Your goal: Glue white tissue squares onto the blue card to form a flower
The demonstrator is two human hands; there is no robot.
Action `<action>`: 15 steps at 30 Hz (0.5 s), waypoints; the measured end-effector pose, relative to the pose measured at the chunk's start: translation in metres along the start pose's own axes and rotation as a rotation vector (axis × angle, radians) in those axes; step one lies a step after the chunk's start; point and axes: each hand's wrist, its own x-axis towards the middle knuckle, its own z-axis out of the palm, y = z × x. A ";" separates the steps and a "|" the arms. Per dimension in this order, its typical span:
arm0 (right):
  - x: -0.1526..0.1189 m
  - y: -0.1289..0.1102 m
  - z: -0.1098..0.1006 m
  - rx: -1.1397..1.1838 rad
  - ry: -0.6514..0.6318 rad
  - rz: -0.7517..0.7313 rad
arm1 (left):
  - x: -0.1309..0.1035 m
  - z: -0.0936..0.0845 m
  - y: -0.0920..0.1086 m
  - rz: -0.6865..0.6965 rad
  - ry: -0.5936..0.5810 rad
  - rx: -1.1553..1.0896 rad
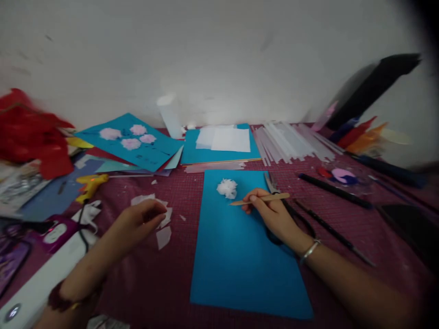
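Note:
My right hand [267, 208] grips a thin wooden stick [281, 196], its pointed tip over a blue sheet [236, 265]. Just above and left of that tip, a white ruffled paper puff [227, 188] rests on the sheet's upper part. My left hand [146, 217] hovers at the small white paper pieces [163, 236] left of the sheet, thumb and fingers curled towards each other; whether a piece is between them is too blurred to tell. Pliers [271, 183] lie partly beneath my right forearm, on the sheet's right edge.
A yellow glue gun [91, 185] and a white power bank [44, 278] lie left. Behind are a blue sheet with pink puffs [151, 153], stacked papers [231, 139] and pale glue sticks [291, 141]. A black pen [334, 191] and paint palette [360, 180] lie right.

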 end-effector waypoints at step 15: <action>-0.002 0.002 0.002 -0.057 -0.028 -0.008 | -0.041 0.035 -0.008 -0.296 -0.103 0.334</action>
